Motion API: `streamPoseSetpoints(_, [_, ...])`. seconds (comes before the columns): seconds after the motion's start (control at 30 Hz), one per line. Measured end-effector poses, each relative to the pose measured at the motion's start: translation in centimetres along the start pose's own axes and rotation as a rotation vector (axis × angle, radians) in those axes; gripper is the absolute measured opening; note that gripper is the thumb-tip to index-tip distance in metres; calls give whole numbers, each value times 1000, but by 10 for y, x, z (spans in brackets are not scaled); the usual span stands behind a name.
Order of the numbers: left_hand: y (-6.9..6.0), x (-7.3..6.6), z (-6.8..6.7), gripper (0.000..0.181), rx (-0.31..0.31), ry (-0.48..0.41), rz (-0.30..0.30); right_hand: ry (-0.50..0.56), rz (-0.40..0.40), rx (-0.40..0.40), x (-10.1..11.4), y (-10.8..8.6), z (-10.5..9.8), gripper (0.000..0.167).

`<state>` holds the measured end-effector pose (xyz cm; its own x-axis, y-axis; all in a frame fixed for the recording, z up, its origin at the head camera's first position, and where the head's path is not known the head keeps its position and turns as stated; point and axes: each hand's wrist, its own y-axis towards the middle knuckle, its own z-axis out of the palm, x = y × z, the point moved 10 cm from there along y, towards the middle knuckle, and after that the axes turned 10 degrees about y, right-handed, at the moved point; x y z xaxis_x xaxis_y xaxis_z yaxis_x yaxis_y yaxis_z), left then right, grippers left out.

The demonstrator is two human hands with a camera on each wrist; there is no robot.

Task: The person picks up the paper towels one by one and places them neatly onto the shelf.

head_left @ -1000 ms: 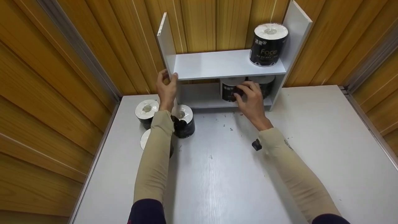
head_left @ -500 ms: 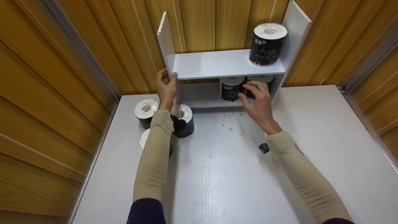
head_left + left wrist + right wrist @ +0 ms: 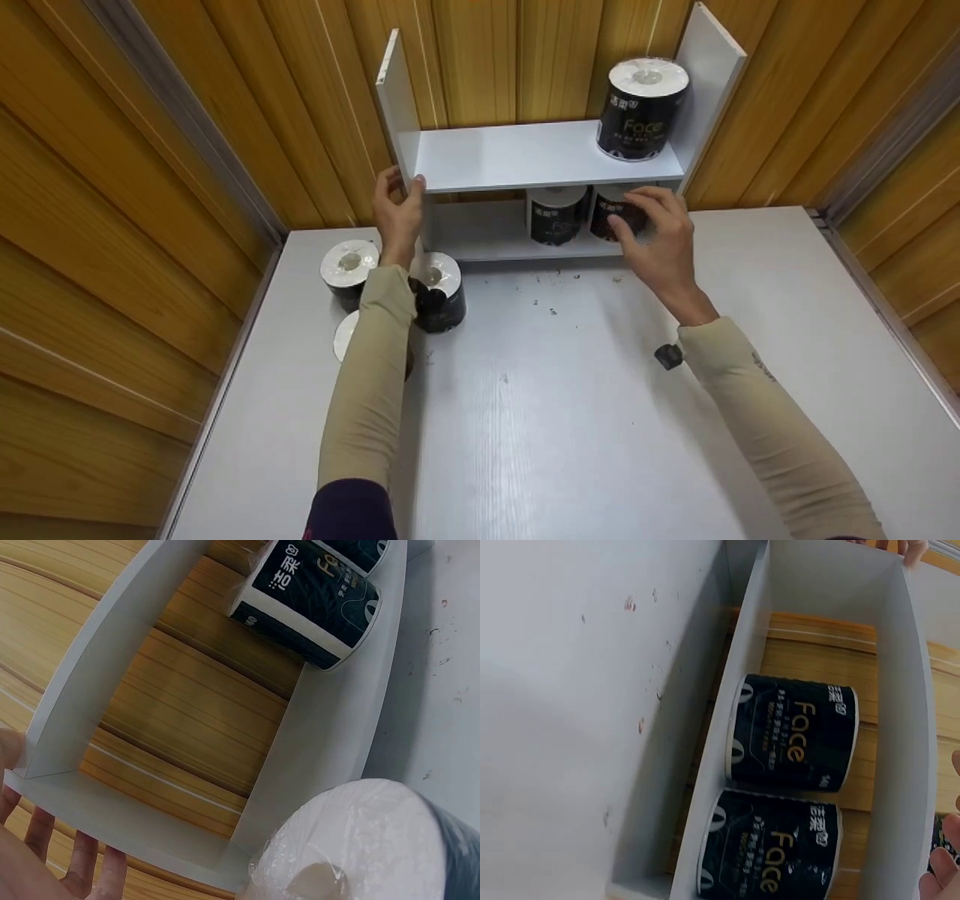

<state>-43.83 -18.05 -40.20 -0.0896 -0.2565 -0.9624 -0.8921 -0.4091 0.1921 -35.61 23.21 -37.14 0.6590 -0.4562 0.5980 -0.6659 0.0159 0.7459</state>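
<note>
A white two-tier shelf stands against the wood-panelled wall. My left hand grips its left side panel, thumb at the front edge and fingers on the outer face. On the lower tier, two black-wrapped toilet paper rolls, one on the left and one on the right, stand side by side with labels facing out, as the right wrist view shows. My right hand hovers in front of the right one, fingers loosely bent and holding nothing. A third roll stands on the upper tier against the right panel.
Left of the shelf, several more rolls stand on the white table: one at the back, one by the shelf's corner, and one partly hidden by my left forearm. Small dark specks lie before the shelf.
My right hand has moved right, from in front of the left lower roll to in front of the right one, leaving the left roll uncovered. My left hand stays on the panel.
</note>
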Motion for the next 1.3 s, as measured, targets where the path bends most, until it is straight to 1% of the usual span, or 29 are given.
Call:
streamPoseSetpoints(0.27, [1,-2,0,39,-11,-18,23,-34,57,-57,-6,11,-30,33])
streamPoseSetpoints(0.37, [1,-2,0,39,-15,-22,22,-53,52,-51,-6,14,-35,34])
streamPoseSetpoints(0.53, [1,-2,1,40,-15,-26,21,-40,57,-68,-8,20,-44,33])
streamPoseSetpoints(0.63, [1,-1,2,41,-7,-17,19,-29,71,-91,-9,24,-51,33])
streamPoseSetpoints(0.8, [0,1,0,42,4,17,-2,-30,77,-122,-10,32,-62,34])
streamPoseSetpoints(0.93, [-1,3,-3,43,8,18,-14,-32,87,-141,-12,35,-68,35])
streamPoseSetpoints(1.1, [-3,3,-5,45,34,14,-14,-33,106,-154,-16,36,-75,37])
streamPoseSetpoints(1.2, [-6,5,-6,46,54,49,-30,-41,123,-163,-20,37,-79,38])
streamPoseSetpoints(1.3, [-8,3,-8,47,67,80,-18,-49,144,-165,-25,39,-81,40])
